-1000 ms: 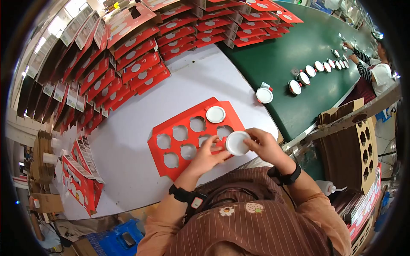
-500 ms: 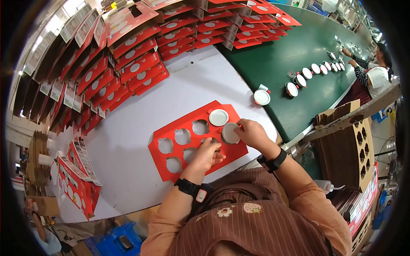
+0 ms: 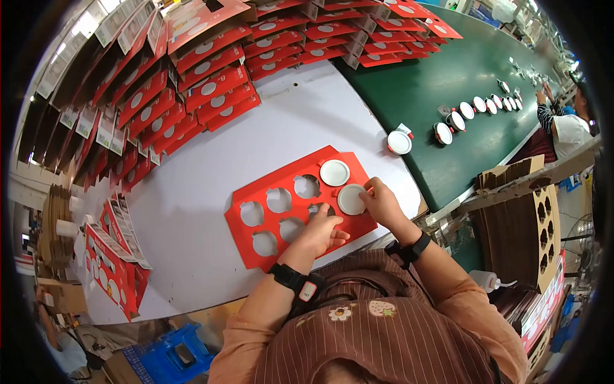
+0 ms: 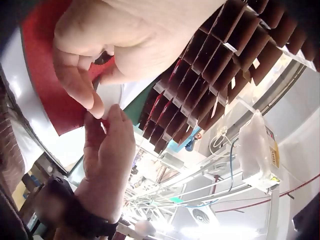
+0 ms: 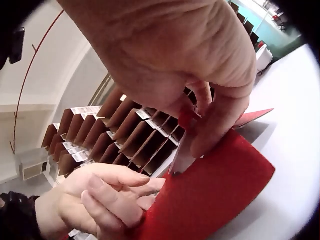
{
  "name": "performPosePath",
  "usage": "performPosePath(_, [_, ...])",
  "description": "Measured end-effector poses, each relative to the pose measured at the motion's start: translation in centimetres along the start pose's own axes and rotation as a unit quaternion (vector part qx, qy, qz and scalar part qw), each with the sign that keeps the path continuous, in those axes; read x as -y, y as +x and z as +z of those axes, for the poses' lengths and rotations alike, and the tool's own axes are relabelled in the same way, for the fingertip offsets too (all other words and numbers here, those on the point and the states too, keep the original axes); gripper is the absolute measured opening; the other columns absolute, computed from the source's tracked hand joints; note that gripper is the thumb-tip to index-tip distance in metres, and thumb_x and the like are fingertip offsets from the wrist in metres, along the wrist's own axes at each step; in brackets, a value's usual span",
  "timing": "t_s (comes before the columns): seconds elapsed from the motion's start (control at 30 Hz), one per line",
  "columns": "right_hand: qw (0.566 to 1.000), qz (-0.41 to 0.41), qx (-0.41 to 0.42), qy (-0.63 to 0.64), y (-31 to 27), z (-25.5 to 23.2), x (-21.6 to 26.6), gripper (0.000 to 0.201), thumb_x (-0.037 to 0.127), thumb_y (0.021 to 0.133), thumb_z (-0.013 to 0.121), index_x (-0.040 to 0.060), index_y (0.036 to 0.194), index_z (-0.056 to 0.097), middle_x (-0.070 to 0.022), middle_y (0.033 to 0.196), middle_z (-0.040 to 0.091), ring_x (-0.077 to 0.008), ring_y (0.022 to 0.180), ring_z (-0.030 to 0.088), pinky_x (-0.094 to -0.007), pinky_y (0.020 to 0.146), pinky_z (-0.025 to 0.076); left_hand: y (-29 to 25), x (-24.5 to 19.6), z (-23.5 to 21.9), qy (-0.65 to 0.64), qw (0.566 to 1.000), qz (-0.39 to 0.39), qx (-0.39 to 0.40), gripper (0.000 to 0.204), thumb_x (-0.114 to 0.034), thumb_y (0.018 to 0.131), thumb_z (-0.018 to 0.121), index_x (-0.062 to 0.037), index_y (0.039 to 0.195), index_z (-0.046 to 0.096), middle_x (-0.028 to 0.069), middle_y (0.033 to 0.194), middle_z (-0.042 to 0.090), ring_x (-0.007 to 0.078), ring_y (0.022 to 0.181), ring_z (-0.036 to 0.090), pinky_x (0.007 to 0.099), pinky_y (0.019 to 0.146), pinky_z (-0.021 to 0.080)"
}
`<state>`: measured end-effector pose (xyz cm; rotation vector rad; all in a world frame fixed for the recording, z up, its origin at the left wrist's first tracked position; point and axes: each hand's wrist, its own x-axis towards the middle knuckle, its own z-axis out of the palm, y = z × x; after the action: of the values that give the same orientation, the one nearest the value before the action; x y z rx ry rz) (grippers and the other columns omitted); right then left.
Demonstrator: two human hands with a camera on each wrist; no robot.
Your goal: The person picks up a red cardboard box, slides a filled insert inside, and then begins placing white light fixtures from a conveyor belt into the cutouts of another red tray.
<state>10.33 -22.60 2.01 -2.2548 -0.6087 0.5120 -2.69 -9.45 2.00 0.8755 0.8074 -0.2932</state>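
Observation:
A red cardboard sheet with round holes lies on the white table. One round white downlight sits in its far right hole. My right hand pinches a second white downlight by its rim, over the hole nearest me on the right. This light overlaps the red card in the head view. Beside it, my left hand rests at the adjoining hole, its fingertips in the opening and its other fingers loosely bent. In the right wrist view, a red clip shows near the right fingers.
Rows of red printed cartons are stacked along the far and left side. A loose downlight lies at the green table, with several more in a line beyond. Another person works at the far right. Folded cardboard stands at right.
My right hand has brought the downlight from above the card down to the near right hole. My left hand has let go of it and moved left to the neighbouring hole.

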Motion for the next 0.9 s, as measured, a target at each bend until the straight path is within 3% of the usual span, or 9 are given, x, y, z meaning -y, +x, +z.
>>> performPosePath(0.1, [0.999, 0.038, 0.024, 0.011, 0.3, -0.1, -0.3, 0.022, 0.017, 0.085, 0.058, -0.003, 0.095, 0.054, -0.0206, 0.078, 0.064, -0.033, 0.069, 0.065, -0.0399, 0.065, 0.05, 0.1, 0.3, 0.5, -0.016, 1.0, 0.0, 0.005, 0.075, -0.009, 0.091, 0.049, -0.0107, 0.147, -0.001, 0.0146, 0.122, 0.04, 0.0193, 0.07, 0.061, 0.0299, 0.056, 0.052])
performPosePath(0.23, [0.997, 0.028, 0.065, -0.03, 1.0, -1.3, 0.4, 0.02, 0.014, 0.086, 0.056, -0.0041, 0.094, 0.053, -0.0197, 0.078, 0.064, -0.0308, 0.065, 0.065, -0.0384, 0.061, 0.051, 1.3, 1.2, 0.0, -0.012, 0.999, 0.003, 0.041, 0.077, -0.008, 0.092, 0.046, -0.0154, 0.148, -0.006, 0.021, 0.128, 0.041, 0.0202, 0.069, 0.063, 0.0295, 0.055, 0.055])
performPosePath(0.3, [0.989, 0.073, 0.128, 0.011, 1.3, -2.3, 1.3, 0.017, 0.012, 0.087, 0.054, -0.0047, 0.093, 0.052, -0.0179, 0.075, 0.064, -0.0275, 0.061, 0.066, -0.036, 0.056, 0.053, 1.1, 1.1, 0.2, -0.011, 0.999, 0.013, 0.042, 0.077, -0.007, 0.092, 0.045, -0.0149, 0.147, -0.007, 0.0217, 0.128, 0.041, 0.0211, 0.07, 0.063, 0.0301, 0.055, 0.055])
performPosePath(0.4, [0.992, 0.068, 0.108, 0.015, 1.1, -1.7, 1.3, 0.016, 0.01, 0.087, 0.053, -0.0052, 0.092, 0.051, -0.0173, 0.074, 0.064, -0.0251, 0.061, 0.067, -0.0339, 0.054, 0.054, 0.6, 0.7, 0.7, -0.011, 0.999, 0.009, 0.034, 0.072, -0.007, 0.092, 0.047, -0.0152, 0.146, 0.0, 0.0137, 0.12, 0.04, 0.0194, 0.072, 0.06, 0.0302, 0.058, 0.053])
performPosePath(0.7, [0.98, 0.118, 0.138, 0.084, 1.3, -1.9, 1.0, 0.018, 0.005, 0.087, 0.052, -0.0108, 0.093, 0.05, -0.0205, 0.076, 0.063, -0.027, 0.06, 0.067, -0.0335, 0.05, 0.056, 0.5, 0.5, 0.7, -0.026, 0.998, 0.014, 0.049, 0.075, -0.006, 0.09, 0.048, -0.0139, 0.145, -0.002, 0.0116, 0.107, 0.044, 0.0185, 0.074, 0.06, 0.0302, 0.06, 0.052])
performPosePath(0.9, [0.98, 0.112, 0.153, 0.065, 1.4, -2.0, 0.6, 0.018, 0.005, 0.087, 0.053, -0.0113, 0.094, 0.051, -0.0196, 0.076, 0.064, -0.0261, 0.06, 0.067, -0.033, 0.051, 0.056, 0.6, 0.9, 1.2, -0.027, 0.999, 0.013, 0.043, 0.062, -0.006, 0.089, 0.048, -0.0122, 0.139, 0.013, 0.0099, 0.104, 0.043, 0.0173, 0.073, 0.06, 0.0287, 0.057, 0.051])
